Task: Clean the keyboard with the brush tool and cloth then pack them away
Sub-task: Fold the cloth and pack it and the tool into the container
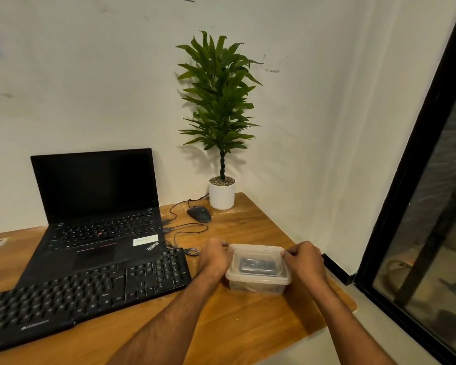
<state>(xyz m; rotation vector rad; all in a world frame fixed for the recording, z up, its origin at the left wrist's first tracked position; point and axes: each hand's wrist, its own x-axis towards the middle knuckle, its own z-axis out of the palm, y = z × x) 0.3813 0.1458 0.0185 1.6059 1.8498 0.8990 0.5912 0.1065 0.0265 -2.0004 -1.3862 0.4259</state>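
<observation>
A clear plastic container [258, 281] with its lid on stands on the wooden desk [242, 320], right of the black keyboard [84, 293]. Dark items show dimly through the lid; I cannot tell what they are. My left hand [216, 255] grips the container's left rim with curled fingers. My right hand [304, 259] grips the right rim the same way. The keyboard lies slanted at the desk's front left, its right end close to my left wrist.
An open black laptop [98, 206] sits behind the keyboard. A black mouse [199, 214] with loose cables lies beside a potted plant [221, 191] at the back corner. The desk's right edge [337, 288] drops off near the container, with a black-framed glass door [419, 180] beyond.
</observation>
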